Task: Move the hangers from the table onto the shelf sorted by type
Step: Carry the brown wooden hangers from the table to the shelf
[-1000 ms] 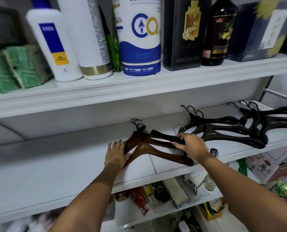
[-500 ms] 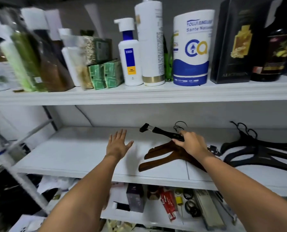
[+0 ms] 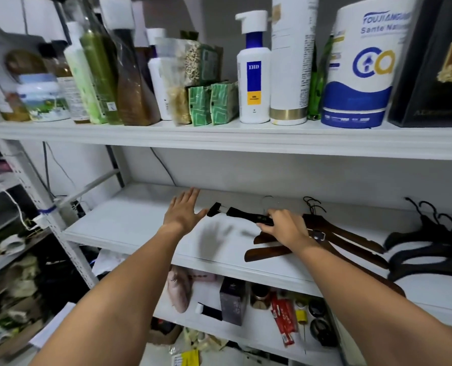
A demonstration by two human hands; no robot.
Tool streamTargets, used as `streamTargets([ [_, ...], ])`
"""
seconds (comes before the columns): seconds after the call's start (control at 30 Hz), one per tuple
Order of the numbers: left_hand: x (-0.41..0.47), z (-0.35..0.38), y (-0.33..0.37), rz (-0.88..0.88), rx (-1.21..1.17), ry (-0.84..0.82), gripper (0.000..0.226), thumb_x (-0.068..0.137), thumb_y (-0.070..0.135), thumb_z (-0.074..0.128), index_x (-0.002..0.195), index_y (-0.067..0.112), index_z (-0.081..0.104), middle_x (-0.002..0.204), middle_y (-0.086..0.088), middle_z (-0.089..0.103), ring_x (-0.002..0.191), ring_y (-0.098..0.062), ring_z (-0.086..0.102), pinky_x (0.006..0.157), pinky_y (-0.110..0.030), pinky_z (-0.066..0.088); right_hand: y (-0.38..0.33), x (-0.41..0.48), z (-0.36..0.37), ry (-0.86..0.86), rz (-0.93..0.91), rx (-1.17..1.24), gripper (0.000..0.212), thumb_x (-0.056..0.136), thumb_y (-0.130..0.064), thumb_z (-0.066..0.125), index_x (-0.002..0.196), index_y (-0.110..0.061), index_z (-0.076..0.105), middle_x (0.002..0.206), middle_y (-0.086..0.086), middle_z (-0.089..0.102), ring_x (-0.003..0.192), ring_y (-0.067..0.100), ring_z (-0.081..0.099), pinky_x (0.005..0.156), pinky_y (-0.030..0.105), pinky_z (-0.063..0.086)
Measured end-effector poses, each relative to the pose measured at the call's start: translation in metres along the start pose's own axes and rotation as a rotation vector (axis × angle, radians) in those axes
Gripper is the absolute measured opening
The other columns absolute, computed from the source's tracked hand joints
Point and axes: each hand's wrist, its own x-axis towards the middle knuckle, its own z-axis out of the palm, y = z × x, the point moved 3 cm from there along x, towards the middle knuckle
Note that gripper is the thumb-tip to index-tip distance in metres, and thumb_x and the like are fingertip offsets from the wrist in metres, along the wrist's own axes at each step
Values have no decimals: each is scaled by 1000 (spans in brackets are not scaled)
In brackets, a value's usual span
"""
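On the white middle shelf [image 3: 130, 228] lies a stack of brown wooden hangers [image 3: 335, 233], with black plastic hangers [image 3: 430, 247] to their right. My right hand [image 3: 283, 225] grips a black clip hanger [image 3: 240, 215] by its bar, held a little above the shelf; its clip end points left and its wire hook rises behind my fingers. My left hand [image 3: 184, 211] hovers over the bare left part of the shelf with fingers spread and nothing in it, its thumb close to the clip end.
The upper shelf [image 3: 219, 138] is crowded with bottles, jars, green packets and a tissue roll [image 3: 362, 64]. The lower shelf [image 3: 246, 326] holds small boxes and tubes. A metal rack upright [image 3: 58, 233] stands at the left, with clutter beyond it.
My view has swung left. My left hand came off the brown hangers and rose, open. My right hand lifted the black clip hanger and carried it left of the brown stack.
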Motion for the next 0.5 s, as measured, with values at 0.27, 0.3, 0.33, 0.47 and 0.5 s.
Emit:
streamTargets([
  [0.27, 31, 5, -36, 82, -51, -15, 70, 96, 52, 37, 152, 22, 7, 160, 1, 9, 148, -20, 9, 121, -36, 5, -50, 34, 35, -64, 27, 37, 34, 88, -53, 56, 103, -22, 60, 93, 0, 68, 91, 22, 64, 63, 28, 36],
  [0.3, 35, 7, -39, 100, -53, -20, 70, 96, 51, 37, 152, 22, 7, 160, 1, 9, 147, -20, 10, 121, -37, 6, -58, 39, 40, -75, 31, 42, 34, 88, -52, 57, 102, -22, 61, 93, 0, 68, 91, 22, 64, 64, 29, 37],
  [0.33, 42, 9, -44, 120, -57, -25, 69, 96, 51, 37, 152, 23, 7, 160, 1, 9, 147, -20, 10, 121, -37, 6, -67, 46, 46, -83, 37, 47, 33, 88, -51, 57, 102, -21, 61, 93, 1, 68, 91, 23, 64, 64, 29, 37],
  [0.47, 65, 20, -67, 169, -57, -62, 68, 97, 50, 37, 152, 24, 6, 160, 1, 7, 147, -20, 11, 120, -36, 4, -98, 68, 70, -84, 61, 43, 31, 88, -49, 58, 102, -22, 63, 96, 2, 69, 93, 24, 64, 68, 30, 40],
  [0.5, 71, 24, -73, 177, -54, -80, 68, 97, 50, 37, 152, 24, 6, 160, 1, 7, 147, -21, 11, 120, -36, 4, -103, 73, 78, -90, 75, 41, 31, 88, -49, 58, 103, -22, 63, 97, 2, 69, 93, 25, 64, 69, 30, 41],
])
